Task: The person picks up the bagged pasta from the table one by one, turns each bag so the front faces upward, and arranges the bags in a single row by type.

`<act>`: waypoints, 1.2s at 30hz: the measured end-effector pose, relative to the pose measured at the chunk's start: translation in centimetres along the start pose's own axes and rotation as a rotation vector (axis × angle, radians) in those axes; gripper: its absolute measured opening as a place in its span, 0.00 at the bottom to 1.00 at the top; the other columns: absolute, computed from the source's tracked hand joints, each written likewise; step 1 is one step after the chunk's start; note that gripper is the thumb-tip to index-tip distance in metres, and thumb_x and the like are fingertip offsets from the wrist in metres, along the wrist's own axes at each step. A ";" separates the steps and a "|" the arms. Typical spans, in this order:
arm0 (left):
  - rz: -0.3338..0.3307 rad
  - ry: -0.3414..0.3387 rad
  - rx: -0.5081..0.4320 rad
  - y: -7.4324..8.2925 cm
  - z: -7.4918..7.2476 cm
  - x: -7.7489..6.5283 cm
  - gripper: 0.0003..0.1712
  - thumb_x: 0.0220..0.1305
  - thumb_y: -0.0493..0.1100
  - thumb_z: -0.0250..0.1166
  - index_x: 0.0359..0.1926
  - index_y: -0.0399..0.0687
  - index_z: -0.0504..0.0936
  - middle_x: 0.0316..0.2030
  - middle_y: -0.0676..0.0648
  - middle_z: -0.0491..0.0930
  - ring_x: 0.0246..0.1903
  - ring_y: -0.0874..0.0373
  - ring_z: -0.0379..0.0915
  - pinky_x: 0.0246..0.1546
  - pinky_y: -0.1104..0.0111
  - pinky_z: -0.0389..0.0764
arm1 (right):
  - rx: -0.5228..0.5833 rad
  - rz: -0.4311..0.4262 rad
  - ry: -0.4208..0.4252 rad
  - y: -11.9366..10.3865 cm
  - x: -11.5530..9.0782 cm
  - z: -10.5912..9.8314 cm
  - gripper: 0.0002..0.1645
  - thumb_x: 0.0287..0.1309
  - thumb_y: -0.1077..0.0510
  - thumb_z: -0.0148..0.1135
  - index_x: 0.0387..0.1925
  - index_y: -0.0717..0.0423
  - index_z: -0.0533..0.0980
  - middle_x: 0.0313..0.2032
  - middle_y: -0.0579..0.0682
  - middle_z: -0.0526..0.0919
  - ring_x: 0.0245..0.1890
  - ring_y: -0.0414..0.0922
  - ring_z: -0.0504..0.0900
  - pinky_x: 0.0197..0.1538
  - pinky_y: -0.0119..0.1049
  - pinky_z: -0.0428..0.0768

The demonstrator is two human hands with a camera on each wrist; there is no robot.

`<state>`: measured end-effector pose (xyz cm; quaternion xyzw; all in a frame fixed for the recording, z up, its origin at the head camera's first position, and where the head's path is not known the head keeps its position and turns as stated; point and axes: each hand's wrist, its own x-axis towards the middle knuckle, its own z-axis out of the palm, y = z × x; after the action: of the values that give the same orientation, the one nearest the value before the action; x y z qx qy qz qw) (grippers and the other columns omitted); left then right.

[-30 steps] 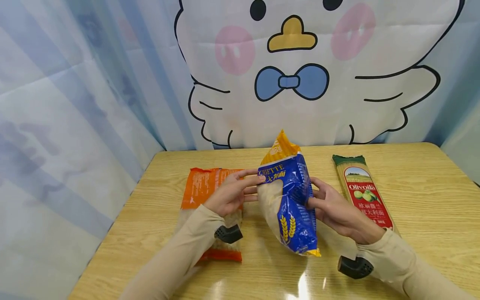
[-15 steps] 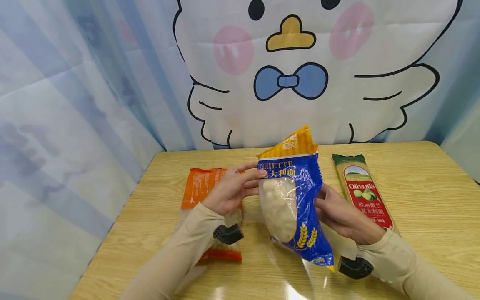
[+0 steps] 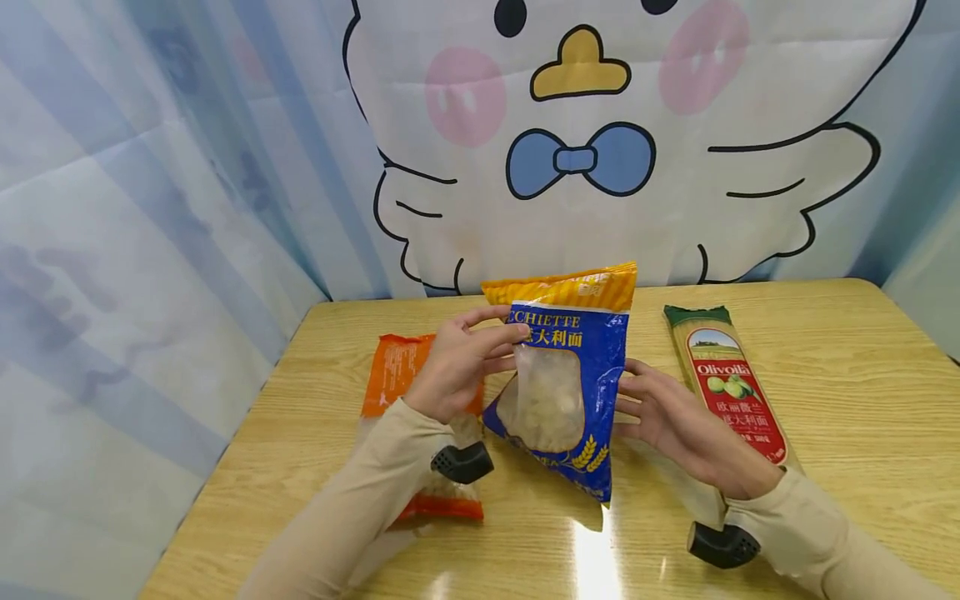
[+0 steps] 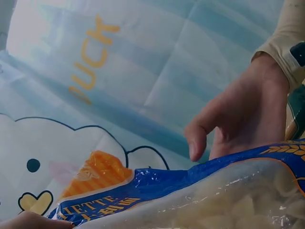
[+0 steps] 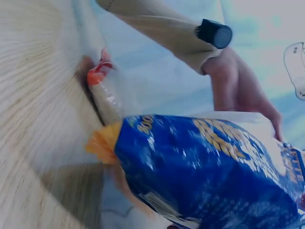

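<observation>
A blue and yellow bag of pasta [image 3: 603,367], with a clear window showing pale pieces, stands raised over the table between both hands. My left hand [image 3: 457,362] pinches its upper left edge, thumb on the front; the other fingers are partly behind it. Beside the right edge is my right hand [image 3: 675,417], its fingers extended toward the bag, some tips hidden or just meeting the edge. In the left wrist view that right hand [image 4: 243,114] shows its thumb apart from the bag [image 4: 181,176]. The right wrist view shows the blue bag [image 5: 205,167] close up.
An orange-ended packet [image 3: 393,375] lies under the left forearm on the wooden table [image 3: 862,400]. To the right lies a green and red spaghetti packet [image 3: 738,400], close to the right hand. A cartoon-printed curtain [image 3: 585,233] hangs behind the table's back edge.
The bag has turned to face the front more squarely, its lower end swinging right, then back left. The right hand has loosened from its right edge, fingers straighter. The left hand keeps its hold.
</observation>
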<state>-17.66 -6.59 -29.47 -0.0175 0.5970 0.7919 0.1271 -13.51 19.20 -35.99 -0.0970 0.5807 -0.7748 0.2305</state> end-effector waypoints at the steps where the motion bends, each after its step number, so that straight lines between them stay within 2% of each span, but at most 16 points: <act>1: 0.006 0.002 -0.004 0.0 0.2 0.0 0.24 0.59 0.32 0.70 0.57 0.40 0.77 0.36 0.45 0.83 0.31 0.57 0.82 0.33 0.69 0.86 | -0.010 -0.014 0.008 0.0 0.0 0.1 0.39 0.76 0.54 0.44 0.76 0.59 0.39 0.64 0.49 0.72 0.59 0.42 0.77 0.58 0.44 0.80; 4: 0.028 -0.001 -0.018 -0.2 0.8 0.1 0.24 0.59 0.32 0.71 0.56 0.40 0.78 0.35 0.46 0.84 0.30 0.58 0.82 0.33 0.68 0.87 | -0.107 -0.053 0.075 0.1 -0.1 0.8 0.43 0.73 0.54 0.51 0.78 0.54 0.40 0.69 0.58 0.63 0.60 0.43 0.75 0.57 0.43 0.81; 8: 0.056 -0.021 -0.025 -0.2 1.2 0.2 0.22 0.60 0.32 0.70 0.56 0.40 0.78 0.35 0.46 0.83 0.29 0.59 0.80 0.33 0.70 0.86 | -0.271 -0.095 0.196 0.5 0.2 1.7 0.49 0.65 0.56 0.64 0.78 0.49 0.46 0.68 0.65 0.65 0.59 0.47 0.76 0.54 0.41 0.83; 11: 0.061 -0.037 -0.019 -0.2 1.3 0.2 0.22 0.61 0.33 0.69 0.56 0.40 0.78 0.37 0.46 0.83 0.29 0.60 0.80 0.32 0.71 0.86 | -0.295 -0.131 0.245 0.7 0.6 2.1 0.49 0.63 0.59 0.66 0.76 0.49 0.49 0.64 0.64 0.69 0.56 0.45 0.80 0.52 0.40 0.83; 14: 0.062 -0.045 -0.005 -0.3 1.3 0.2 0.21 0.61 0.33 0.69 0.55 0.40 0.78 0.37 0.47 0.82 0.30 0.60 0.80 0.32 0.72 0.85 | -0.278 -0.162 0.258 0.8 0.8 2.1 0.48 0.63 0.62 0.65 0.76 0.51 0.49 0.62 0.63 0.70 0.52 0.40 0.81 0.52 0.37 0.83; 17: 0.065 -0.041 0.012 -0.3 1.1 0.3 0.21 0.61 0.34 0.70 0.55 0.41 0.78 0.38 0.47 0.83 0.32 0.59 0.81 0.34 0.71 0.86 | -0.258 -0.166 0.251 0.7 0.7 2.0 0.48 0.63 0.63 0.65 0.77 0.52 0.48 0.62 0.63 0.70 0.51 0.38 0.81 0.52 0.36 0.83; 22: 0.064 -0.039 0.035 -0.4 0.5 0.4 0.21 0.61 0.36 0.70 0.56 0.43 0.78 0.41 0.45 0.85 0.37 0.56 0.84 0.40 0.65 0.87 | -0.180 -0.123 0.210 0.1 0.4 1.8 0.51 0.64 0.64 0.63 0.78 0.50 0.44 0.63 0.62 0.66 0.53 0.38 0.80 0.54 0.37 0.83; 28: 0.063 -0.106 0.050 -0.6 -0.7 0.5 0.22 0.64 0.38 0.69 0.58 0.42 0.76 0.47 0.40 0.84 0.43 0.51 0.85 0.48 0.56 0.85 | -0.103 -0.107 0.158 -0.2 0.2 1.5 0.52 0.64 0.67 0.62 0.79 0.49 0.43 0.61 0.55 0.70 0.54 0.40 0.80 0.55 0.38 0.83; 31: 0.059 -0.140 0.071 -0.7 -1.6 0.6 0.22 0.66 0.38 0.67 0.59 0.42 0.75 0.48 0.40 0.83 0.45 0.49 0.84 0.51 0.55 0.84 | -0.069 -0.110 0.136 -0.1 0.2 1.2 0.51 0.64 0.68 0.60 0.78 0.48 0.44 0.58 0.51 0.73 0.54 0.41 0.80 0.55 0.38 0.83; 36: 0.046 -0.154 0.131 -1.0 -3.0 1.2 0.22 0.67 0.40 0.66 0.60 0.41 0.74 0.53 0.40 0.80 0.56 0.40 0.76 0.53 0.56 0.83 | -0.015 -0.114 0.090 -0.2 0.2 0.8 0.49 0.65 0.69 0.58 0.78 0.47 0.45 0.57 0.49 0.76 0.54 0.42 0.81 0.55 0.38 0.83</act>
<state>-19.00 -9.02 -31.48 0.0654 0.6363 0.7529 0.1552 -13.43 18.44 -35.54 -0.0966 0.5898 -0.7858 0.1590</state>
